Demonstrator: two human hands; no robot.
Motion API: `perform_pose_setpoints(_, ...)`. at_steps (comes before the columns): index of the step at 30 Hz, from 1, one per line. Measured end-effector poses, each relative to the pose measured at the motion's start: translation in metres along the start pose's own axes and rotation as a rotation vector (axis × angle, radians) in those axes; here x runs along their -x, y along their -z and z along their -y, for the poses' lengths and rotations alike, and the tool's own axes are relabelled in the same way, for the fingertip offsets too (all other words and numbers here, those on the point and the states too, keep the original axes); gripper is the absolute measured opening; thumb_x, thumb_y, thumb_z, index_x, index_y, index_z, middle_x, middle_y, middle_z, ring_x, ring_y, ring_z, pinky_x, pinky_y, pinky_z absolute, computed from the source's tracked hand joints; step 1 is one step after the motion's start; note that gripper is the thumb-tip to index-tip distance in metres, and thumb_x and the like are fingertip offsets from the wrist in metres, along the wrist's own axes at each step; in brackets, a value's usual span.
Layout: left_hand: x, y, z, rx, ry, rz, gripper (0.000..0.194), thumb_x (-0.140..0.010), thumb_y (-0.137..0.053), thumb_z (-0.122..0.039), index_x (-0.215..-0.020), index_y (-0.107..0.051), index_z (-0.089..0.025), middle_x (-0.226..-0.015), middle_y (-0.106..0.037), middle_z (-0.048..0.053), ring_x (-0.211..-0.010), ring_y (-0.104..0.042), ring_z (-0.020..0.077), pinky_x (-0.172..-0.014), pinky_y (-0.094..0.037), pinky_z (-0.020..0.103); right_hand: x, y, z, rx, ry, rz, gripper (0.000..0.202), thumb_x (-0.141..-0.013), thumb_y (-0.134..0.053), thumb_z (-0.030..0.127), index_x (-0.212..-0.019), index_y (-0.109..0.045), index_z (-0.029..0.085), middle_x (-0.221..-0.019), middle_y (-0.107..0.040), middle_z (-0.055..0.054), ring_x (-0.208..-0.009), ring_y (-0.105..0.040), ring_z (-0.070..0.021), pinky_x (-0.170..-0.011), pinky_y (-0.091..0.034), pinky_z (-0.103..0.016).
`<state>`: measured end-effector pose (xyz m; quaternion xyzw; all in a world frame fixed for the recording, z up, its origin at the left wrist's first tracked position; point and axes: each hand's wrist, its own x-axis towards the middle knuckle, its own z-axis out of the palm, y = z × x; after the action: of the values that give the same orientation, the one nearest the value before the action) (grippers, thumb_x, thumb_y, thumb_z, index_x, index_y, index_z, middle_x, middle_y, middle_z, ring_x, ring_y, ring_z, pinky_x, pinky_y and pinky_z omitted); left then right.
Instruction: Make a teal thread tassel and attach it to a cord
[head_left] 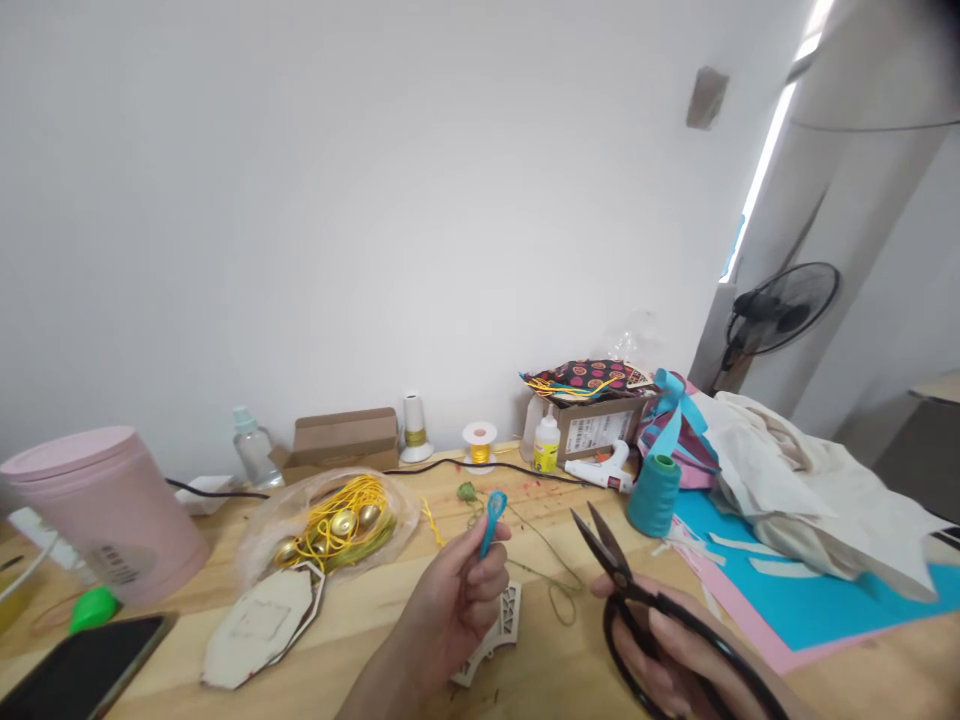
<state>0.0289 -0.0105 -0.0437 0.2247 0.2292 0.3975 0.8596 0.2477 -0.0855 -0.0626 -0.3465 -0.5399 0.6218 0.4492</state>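
Observation:
Between the thumb and fingers of my left hand (469, 590) is a looped bundle of blue thread (491, 520), its loop standing up above the fingertips. My right hand (667, 650) is wrapped around the black handles of a pair of scissors (622, 575), whose blades point up and to the left, parted. A cut-out wooden piece with a lattice pattern (510, 612) lies on the table, partly hidden behind my left hand. Loose green cord (562, 590) trails across the wood between my two hands. The teal thread cone (654, 495) stands beyond the scissors.
A plastic bag of gold bells with yellow cords (345, 520), octagonal boards (259, 625), a phone (90, 665) and a pink bin (112, 510) are at the left. Toward the back are a glue bottle (547, 445) and glue gun (604, 468). Blue sheets (810, 610) and white cloth (810, 480) lie right.

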Motion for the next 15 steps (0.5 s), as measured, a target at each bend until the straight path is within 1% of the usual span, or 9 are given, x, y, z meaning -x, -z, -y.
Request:
perform_pose_setpoints(3, 0.003, -0.003, 0.001, -0.089, 0.007, -0.007, 0.026, -0.071, -0.058, -0.038, -0.074, -0.054, -0.013, -0.044, -0.022, -0.01, -0.036, -0.012, 0.0007, -0.03, -0.006, 0.01, -0.007, -0.017, -0.009, -0.096, 0.004, 0.069, 0.047, -0.082, -0.035, 0.052, -0.107, -0.045, 0.013, -0.06, -0.042, 0.002, -0.043, -0.031, -0.0052, -0.038, -0.023, -0.017)
perform_pose_setpoints(6, 0.004, -0.005, 0.002, -0.211, 0.0, -0.004, 0.028, -0.071, -0.057, -0.041, -0.072, -0.054, -0.013, -0.043, -0.022, -0.01, -0.037, -0.01, 0.0009, -0.03, -0.006, 0.01, -0.01, -0.026, -0.007, -0.112, -0.03, 0.117, 0.049, -0.082, -0.033, 0.053, -0.105, -0.046, 0.012, -0.058, -0.041, 0.002, -0.044, -0.032, -0.0052, -0.038, -0.023, -0.016)
perform_pose_setpoints(11, 0.003, -0.006, 0.004, -0.3, 0.009, 0.021, 0.028, -0.073, -0.054, -0.043, -0.071, -0.053, -0.015, -0.042, -0.022, -0.01, -0.037, -0.009, 0.0017, -0.03, -0.006, 0.011, -0.011, -0.027, 0.001, -0.114, -0.104, 0.136, 0.049, -0.082, -0.033, 0.054, -0.103, -0.047, 0.012, -0.058, -0.039, 0.003, -0.044, -0.03, -0.005, -0.037, -0.023, -0.014)
perform_pose_setpoints(15, 0.004, -0.007, 0.005, -0.34, 0.016, 0.033, 0.029, -0.072, -0.054, -0.045, -0.069, -0.052, -0.015, -0.042, -0.021, -0.01, -0.037, -0.009, 0.0019, -0.03, -0.006, 0.012, -0.011, -0.026, 0.002, -0.119, -0.108, 0.151, 0.05, -0.081, -0.033, 0.056, -0.102, -0.047, 0.012, -0.058, -0.039, 0.003, -0.042, -0.03, -0.0044, -0.036, -0.022, -0.014)
